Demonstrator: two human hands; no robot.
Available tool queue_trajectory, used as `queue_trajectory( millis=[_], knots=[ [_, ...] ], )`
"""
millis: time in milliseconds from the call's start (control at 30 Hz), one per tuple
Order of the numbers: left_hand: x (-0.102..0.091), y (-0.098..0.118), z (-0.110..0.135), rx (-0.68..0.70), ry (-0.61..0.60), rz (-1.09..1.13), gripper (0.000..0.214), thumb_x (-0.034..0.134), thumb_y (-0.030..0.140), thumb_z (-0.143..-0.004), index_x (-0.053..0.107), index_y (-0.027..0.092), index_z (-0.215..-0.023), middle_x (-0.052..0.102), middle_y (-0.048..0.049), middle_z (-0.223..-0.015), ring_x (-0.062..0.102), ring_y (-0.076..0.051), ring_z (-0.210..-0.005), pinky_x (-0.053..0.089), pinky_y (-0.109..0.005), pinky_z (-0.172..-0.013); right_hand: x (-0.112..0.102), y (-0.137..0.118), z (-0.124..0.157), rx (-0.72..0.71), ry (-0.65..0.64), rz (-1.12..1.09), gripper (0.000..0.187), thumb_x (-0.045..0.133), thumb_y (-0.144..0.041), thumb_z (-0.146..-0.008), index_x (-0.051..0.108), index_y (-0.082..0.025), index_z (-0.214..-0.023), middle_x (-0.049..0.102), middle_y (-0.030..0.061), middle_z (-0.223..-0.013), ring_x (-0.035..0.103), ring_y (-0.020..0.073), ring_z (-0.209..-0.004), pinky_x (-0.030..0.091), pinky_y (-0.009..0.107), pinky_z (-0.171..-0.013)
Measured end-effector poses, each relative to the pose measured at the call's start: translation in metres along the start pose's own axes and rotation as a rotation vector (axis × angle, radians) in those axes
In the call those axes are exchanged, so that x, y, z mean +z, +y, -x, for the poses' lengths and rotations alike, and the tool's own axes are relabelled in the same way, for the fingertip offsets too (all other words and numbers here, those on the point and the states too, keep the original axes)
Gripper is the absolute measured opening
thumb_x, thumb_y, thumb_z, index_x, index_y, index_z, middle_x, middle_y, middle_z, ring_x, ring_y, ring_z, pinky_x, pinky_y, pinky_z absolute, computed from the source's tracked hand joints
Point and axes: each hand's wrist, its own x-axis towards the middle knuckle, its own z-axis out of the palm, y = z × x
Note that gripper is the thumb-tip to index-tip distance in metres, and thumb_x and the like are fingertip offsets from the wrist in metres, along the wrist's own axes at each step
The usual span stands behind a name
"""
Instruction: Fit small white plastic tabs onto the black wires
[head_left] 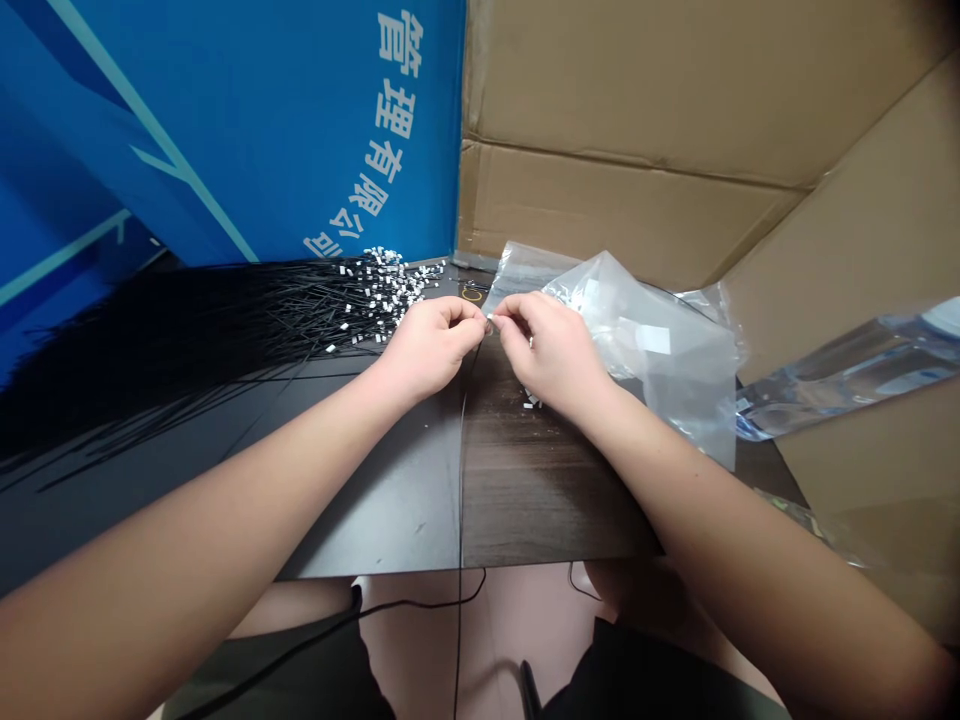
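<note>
Both my hands meet above the dark tabletop [412,515], fingertips nearly touching, each grip narrowed to a fine pinch. My left hand [433,345] grips the upper end of a thin black wire [459,640], which drops slack past the table's front edge; my right hand [553,350] pinches a tiny white piece [490,318] at that same end. Whether the two parts are joined I cannot tell, as my fingertips cover the contact. Beneath, the surface is of two finishes: smooth and faintly glossy on the left, brown wood grain on the right. Near my right palm lie loose small white bits [531,403], hard-edged and roughly rectangular. To the left spreads a dense heap of black wires [225,310], fine and straight, many tipped with white blocks at the end nearest me. Beyond my right hand lie thin translucent plastic bags [686,370], crumpled, one showing a white rectangular patch. Farther right is a clear ribbed bottle [855,370], tilted. Creased brown cardboard [637,90] and a flat blue panel [285,110] with pale lettering stand behind.
</note>
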Motion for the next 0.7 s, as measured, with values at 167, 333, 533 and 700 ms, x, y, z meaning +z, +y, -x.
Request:
queue_trajectory(
  millis=[167, 333, 533, 700],
  knots=[
    [0.001, -0.002, -0.0002, -0.025, 0.02, 0.03, 0.015, 0.064, 0.028, -0.081, 0.065, 0.018, -0.069, 0.058, 0.0007, -0.068, 0.048, -0.015, -0.068, 0.036, -0.03, -0.066, 0.0004, -0.0023, 0.0006, -0.001, 0.01, 0.01, 0.011, 0.054, -0.022, -0.1, 0.062, -0.023, -0.093, 0.073, 0.008, -0.093, 0.064, 0.0242, -0.089, 0.048, 0.039, -0.083],
    [0.0023, -0.004, -0.0005, -0.026, 0.009, 0.077, 0.015, 0.064, 0.027, -0.08, 0.064, 0.018, -0.068, 0.056, 0.001, -0.068, 0.048, -0.014, -0.068, 0.035, -0.031, -0.067, 0.0021, -0.003, 0.001, -0.005, 0.012, 0.021, 0.012, 0.053, -0.022, -0.1, 0.062, -0.023, -0.092, 0.074, 0.0089, -0.094, 0.065, 0.0248, -0.091, 0.049, 0.039, -0.083],
    [0.0034, -0.0025, 0.0003, -0.037, 0.033, 0.07, 0.014, 0.063, 0.027, -0.079, 0.064, 0.018, -0.068, 0.056, 0.0011, -0.066, 0.047, -0.014, -0.067, 0.034, -0.031, -0.066, 0.0036, -0.002, 0.0016, -0.022, 0.033, 0.014, 0.013, 0.053, -0.022, -0.1, 0.063, -0.022, -0.092, 0.074, 0.0092, -0.094, 0.065, 0.0243, -0.09, 0.049, 0.038, -0.083],
    [0.0043, -0.0018, 0.0006, -0.068, 0.044, 0.096, 0.015, 0.065, 0.028, -0.079, 0.064, 0.018, -0.067, 0.053, 0.0018, -0.063, 0.044, -0.013, -0.064, 0.032, -0.031, -0.062, 0.0046, -0.003, 0.0021, -0.007, 0.027, 0.014, 0.012, 0.054, -0.023, -0.101, 0.063, -0.023, -0.093, 0.074, 0.0092, -0.095, 0.065, 0.0249, -0.091, 0.05, 0.039, -0.083]
  ],
)
